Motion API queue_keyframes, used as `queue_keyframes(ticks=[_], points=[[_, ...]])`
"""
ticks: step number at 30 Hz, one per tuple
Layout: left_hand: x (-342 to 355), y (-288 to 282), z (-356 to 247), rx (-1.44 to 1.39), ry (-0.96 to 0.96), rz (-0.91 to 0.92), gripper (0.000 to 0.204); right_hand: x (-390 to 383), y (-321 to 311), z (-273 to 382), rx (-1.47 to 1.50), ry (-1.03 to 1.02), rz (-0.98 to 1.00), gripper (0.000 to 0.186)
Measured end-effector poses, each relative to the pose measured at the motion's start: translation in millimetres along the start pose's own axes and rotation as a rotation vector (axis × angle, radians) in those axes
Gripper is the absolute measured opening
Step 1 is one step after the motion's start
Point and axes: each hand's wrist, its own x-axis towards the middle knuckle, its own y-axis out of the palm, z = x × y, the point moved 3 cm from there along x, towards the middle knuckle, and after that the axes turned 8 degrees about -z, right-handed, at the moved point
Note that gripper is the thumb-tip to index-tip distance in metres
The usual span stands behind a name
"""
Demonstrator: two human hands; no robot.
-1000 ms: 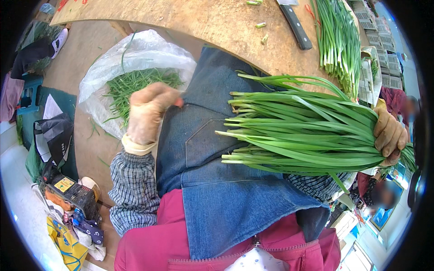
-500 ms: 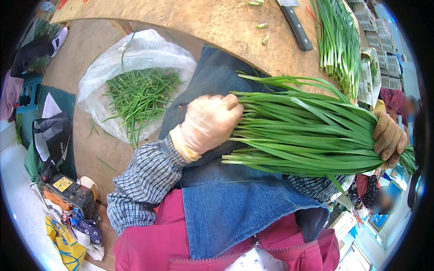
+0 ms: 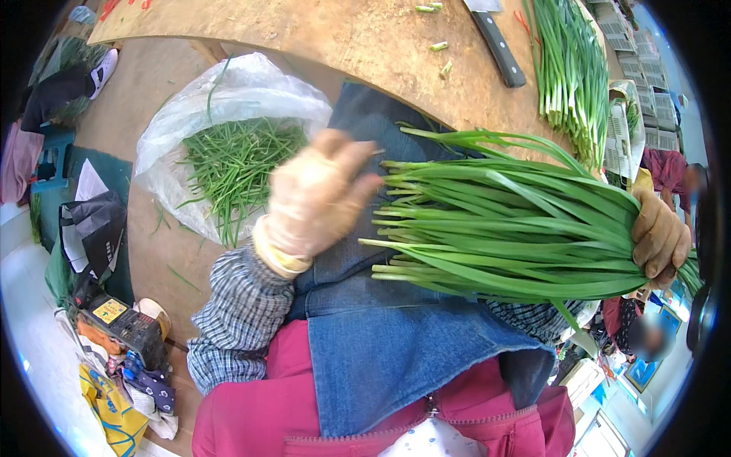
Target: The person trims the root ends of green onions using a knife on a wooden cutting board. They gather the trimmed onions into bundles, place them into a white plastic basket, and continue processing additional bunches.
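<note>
A thick bunch of garlic chives (image 3: 502, 221) lies sideways over my lap, pale cut ends to the left and green leaves to the right. My right hand (image 3: 659, 236), in a tan glove, wraps round its leafy end. Just left of the stalk ends is my left hand (image 3: 318, 198), in a pale thin glove and blurred by motion. Its fingers look spread and apart from the bunch; whether a tiny scrap sits at the fingertips is unclear. A translucent plastic bag (image 3: 167, 99) on the floor holds loose green trimmings (image 3: 232, 164).
Above my lap runs a wooden table (image 3: 304, 30) bearing a black-handled knife (image 3: 499, 53), small stalk scraps (image 3: 445, 70) and another bundle of chives (image 3: 571, 84). Bags and clothing (image 3: 137, 388) lie at the lower left. White crates (image 3: 651, 76) are stacked at the right; other people are there too.
My left hand has come away from the stalk ends, moving left, and its curled fingers have spread. The right hand still grips the bunch in nearly the same place.
</note>
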Motion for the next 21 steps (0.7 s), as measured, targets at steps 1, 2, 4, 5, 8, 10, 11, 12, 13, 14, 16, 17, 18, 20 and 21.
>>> queue_keyframes(ticks=[1,2,4,5,8,10,11,12,13,14,16,17,18,20,21], points=[[3.3,10.0,-10.5,-0.045,0.018,0.078,0.034,5.1,0.3,0.4,0.034,0.005,0.042,0.033],[6.3,15.5,-19.0,-0.085,0.038,0.157,0.044,11.4,4.0,-1.8,0.055,-0.003,0.043,0.030],[-0.3,27.5,-20.4,-0.005,0.005,0.446,0.044,24.5,12.7,-7.1,0.100,-0.012,0.045,0.025],[-2.7,26.1,-18.2,-0.055,0.064,0.467,0.038,37.6,16.8,-6.2,0.107,0.008,0.054,0.021],[-15.3,-18.0,9.9,-0.199,-0.156,0.359,0.014,65.2,-0.2,-4.1,0.168,0.021,0.193,0.005],[-41.8,-47.6,57.9,-0.114,-0.086,0.006,0.010,93.5,16.6,-8.2,0.193,0.075,0.219,0.007],[-55.9,-67.0,69.8,-0.094,-0.266,-0.113,0.008,98.9,20.8,-25.4,0.237,0.082,0.154,0.008],[-57.3,-83.6,71.0,-0.149,-0.451,-0.147,0.018,105.6,30.5,-41.4,0.259,0.099,0.058,0.009],[-50.8,-94.8,67.3,-0.200,-0.626,-0.077,0.024,115.8,47.3,-55.0,0.261,0.118,-0.064,0.010],[-46.1,-109.4,60.4,-0.230,-0.809,-0.019,0.031,122.0,62.5,-74.6,0.277,0.140,-0.200,0.012],[2.4,-106.1,31.1,-0.405,-0.326,0.031,0.047,139.3,91.9,-105.1,0.237,0.219,-0.467,0.014],[14.3,-96.0,17.1,-0.653,-0.304,0.034,0.048,150.6,96.9,-121.9,0.242,0.282,-0.575,0.015],[10.1,-85.2,16.5,-0.890,-0.369,0.107,0.052,157.4,102.3,-143.0,0.249,0.371,-0.676,0.016],[4.5,-61.8,21.6,-1.339,-0.516,0.281,0.060,166.2,88.2,-171.1,0.134,0.671,-0.817,0.016],[1.3,-50.2,27.1,-1.539,-0.597,0.385,0.061,170.3,80.3,-178.1,0.076,0.810,-0.887,0.016]])
